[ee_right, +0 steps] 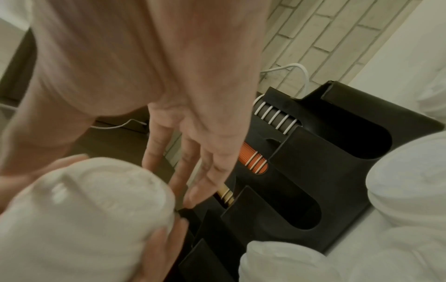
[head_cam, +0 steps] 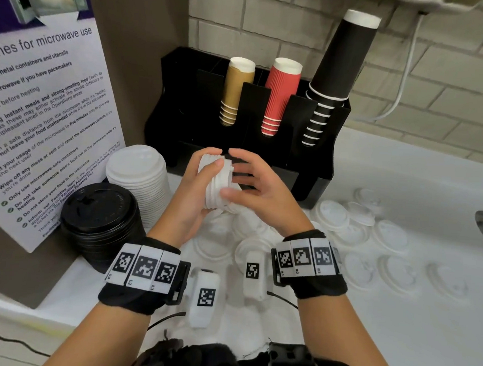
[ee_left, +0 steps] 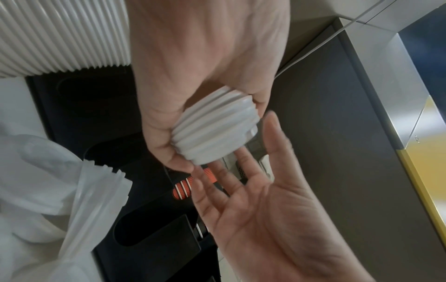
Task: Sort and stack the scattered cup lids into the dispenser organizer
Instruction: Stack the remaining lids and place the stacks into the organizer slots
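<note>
The white tabletop [head_cam: 396,319] carries a black dispenser organizer [head_cam: 316,184] against the brick wall, with tan, red and black cup stacks standing in its back slots. To its left stand a tall stack of white lids [head_cam: 139,173] and a stack of black lids [head_cam: 99,216]. Loose white lids [head_cam: 389,237] lie scattered to the right. In front of the organizer, the left hand [head_cam: 189,191] grasps a small stack of white lids [head_cam: 216,181], fingers curled round it. The right hand [head_cam: 259,189] is released, fingers straight, just beside that stack.
</note>
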The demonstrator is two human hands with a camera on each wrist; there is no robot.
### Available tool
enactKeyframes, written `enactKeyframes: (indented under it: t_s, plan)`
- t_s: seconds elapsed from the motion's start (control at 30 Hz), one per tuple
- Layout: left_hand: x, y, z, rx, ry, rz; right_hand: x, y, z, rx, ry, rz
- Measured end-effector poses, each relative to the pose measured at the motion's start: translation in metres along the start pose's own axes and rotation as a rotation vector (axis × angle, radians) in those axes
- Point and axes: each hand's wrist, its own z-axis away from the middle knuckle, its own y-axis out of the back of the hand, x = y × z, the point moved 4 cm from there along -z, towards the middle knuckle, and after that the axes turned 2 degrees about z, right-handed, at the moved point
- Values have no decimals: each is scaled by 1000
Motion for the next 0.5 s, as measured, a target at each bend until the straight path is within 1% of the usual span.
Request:
enactKeyframes:
  t_s: [0.07, 0.1, 0.13, 0.17, 0.2, 0.23, 0.27, 0.3, 0.4, 0.5]
  plan:
    - [1, 4, -1, 44, -16, -14, 8, 11, -11, 107, -82, 61]
    - [1, 6, -2, 64, -25, -22, 13, 16, -17, 148, -139, 152]
    - [2, 7, -2, 83, -30, -25, 19, 19, -25, 137, -203, 287]
    - [2, 8, -3, 102, -34, -22, 26, 19, -32, 59, -269, 443]
    - [2, 9, -4, 120, -35, -19, 32, 15, -37, -60, -330, 586]
    - [2, 11, -4, 135, -36, -17, 37, 10, -41, -175, -377, 694]
    - [2, 11, -5, 145, -36, -17, 41, 5, -45, -255, -409, 765]
    - [3, 12, -5, 149, -36, -19, 43, 1, -48, -301, -428, 809]
    - [3, 13, -5, 154, -36, -16, 48, -9, -55, -376, -480, 886]
    - [4, 13, -4, 172, -33, -3, 53, -14, -57, -411, -534, 878]
